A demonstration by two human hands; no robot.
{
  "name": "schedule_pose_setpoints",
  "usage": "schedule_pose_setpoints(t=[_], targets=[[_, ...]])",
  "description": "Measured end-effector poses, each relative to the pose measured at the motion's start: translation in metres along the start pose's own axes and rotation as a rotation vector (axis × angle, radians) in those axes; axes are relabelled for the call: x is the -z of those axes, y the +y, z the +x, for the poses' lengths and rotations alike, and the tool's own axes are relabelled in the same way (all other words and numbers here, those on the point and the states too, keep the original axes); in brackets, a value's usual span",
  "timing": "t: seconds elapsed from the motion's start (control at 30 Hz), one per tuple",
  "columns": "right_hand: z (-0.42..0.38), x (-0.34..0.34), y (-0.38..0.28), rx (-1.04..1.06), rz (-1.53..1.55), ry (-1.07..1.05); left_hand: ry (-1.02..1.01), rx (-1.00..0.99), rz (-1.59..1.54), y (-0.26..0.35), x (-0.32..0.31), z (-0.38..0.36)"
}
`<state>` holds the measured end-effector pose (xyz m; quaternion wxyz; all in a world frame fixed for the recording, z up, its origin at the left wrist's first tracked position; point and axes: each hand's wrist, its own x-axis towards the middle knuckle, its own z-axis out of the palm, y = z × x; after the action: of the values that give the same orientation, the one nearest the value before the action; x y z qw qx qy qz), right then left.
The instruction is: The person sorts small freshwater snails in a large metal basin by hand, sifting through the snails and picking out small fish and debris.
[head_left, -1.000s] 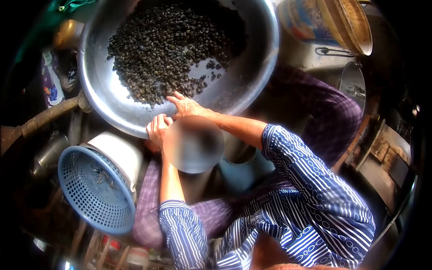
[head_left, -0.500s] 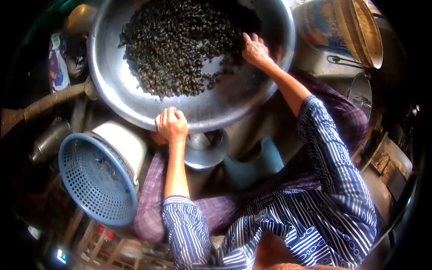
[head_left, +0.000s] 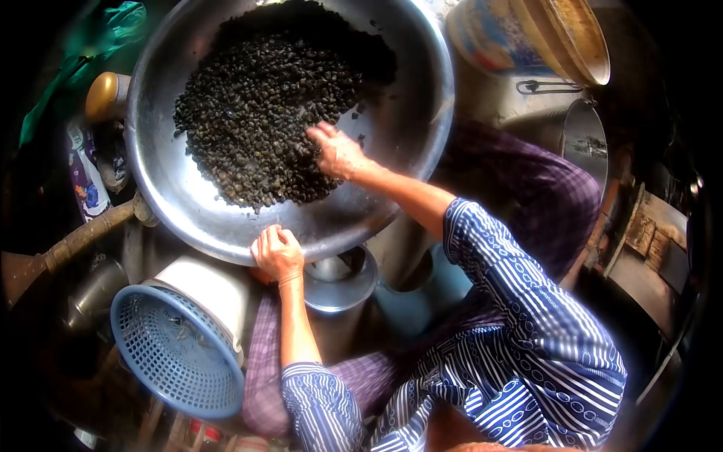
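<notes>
A wide metal basin [head_left: 167, 181] holds a broad heap of small dark snails [head_left: 256, 113], or shells much like them. My left hand [head_left: 278, 253] is closed over the basin's near rim, thumb side up. Inside the basin, my right hand [head_left: 340, 155] lies against the right edge of the heap. Its fingers reach out over the snails, slightly apart and a little blurred at the tips, and grasp nothing that I can see. Some bare metal shows right of the heap and along the near side.
A blue plastic colander [head_left: 128, 331] leans against a white bucket [head_left: 215, 282] at the lower left. Below the rim stand a small metal pot [head_left: 339, 290] and a blue-green stool [head_left: 414, 301]. Right are a large paint bucket [head_left: 520, 38] and a metal pail [head_left: 584, 143].
My right hand has swept left across the basin, and the snails at the right now lie closer to the heap. My left hand stays on the rim. The whole view has shifted slightly.
</notes>
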<state>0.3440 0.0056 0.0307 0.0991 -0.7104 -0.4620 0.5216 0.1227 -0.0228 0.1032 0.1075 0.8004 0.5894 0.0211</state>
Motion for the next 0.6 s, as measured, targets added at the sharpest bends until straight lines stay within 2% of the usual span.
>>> schedule_pose_setpoints(t=[0.07, 0.17, 0.23, 0.3, 0.37, 0.4, 0.43, 0.5, 0.53, 0.57, 0.6], targets=[[0.01, 0.017, 0.012, -0.115, -0.032, 0.161, 0.003, -0.009, 0.004, 0.001, 0.0, 0.002], [0.033, 0.029, 0.033, -0.174, -0.019, 0.374, -0.001, 0.01, -0.01, 0.001, 0.0, 0.001], [0.045, 0.031, 0.036, -0.21, 0.005, 0.398, -0.005, 0.016, -0.003, 0.003, 0.001, 0.002], [0.061, 0.027, 0.025, -0.35, 0.024, 0.348, -0.001, 0.014, -0.001, 0.005, 0.0, 0.003], [0.086, -0.006, 0.027, -0.21, -0.194, 0.252, -0.005, 0.016, 0.003, 0.005, 0.0, 0.003], [0.085, -0.006, 0.025, -0.146, -0.073, 0.099, -0.005, 0.011, 0.01, 0.006, 0.001, 0.004], [0.063, 0.016, -0.007, -0.079, 0.047, -0.053, -0.006, 0.009, 0.011, 0.006, 0.002, 0.004], [0.052, 0.016, -0.014, 0.17, -0.055, -0.167, -0.012, 0.008, 0.008, 0.006, 0.002, 0.003], [0.045, 0.02, -0.011, 0.258, 0.016, -0.176, -0.014, 0.008, 0.006, 0.006, 0.002, 0.003], [0.042, 0.027, -0.009, 0.258, 0.016, -0.178, -0.023, 0.008, 0.005, 0.005, 0.002, 0.002], [0.044, 0.035, -0.006, 0.174, -0.148, -0.111, -0.028, 0.008, 0.004, 0.005, 0.003, 0.003]])
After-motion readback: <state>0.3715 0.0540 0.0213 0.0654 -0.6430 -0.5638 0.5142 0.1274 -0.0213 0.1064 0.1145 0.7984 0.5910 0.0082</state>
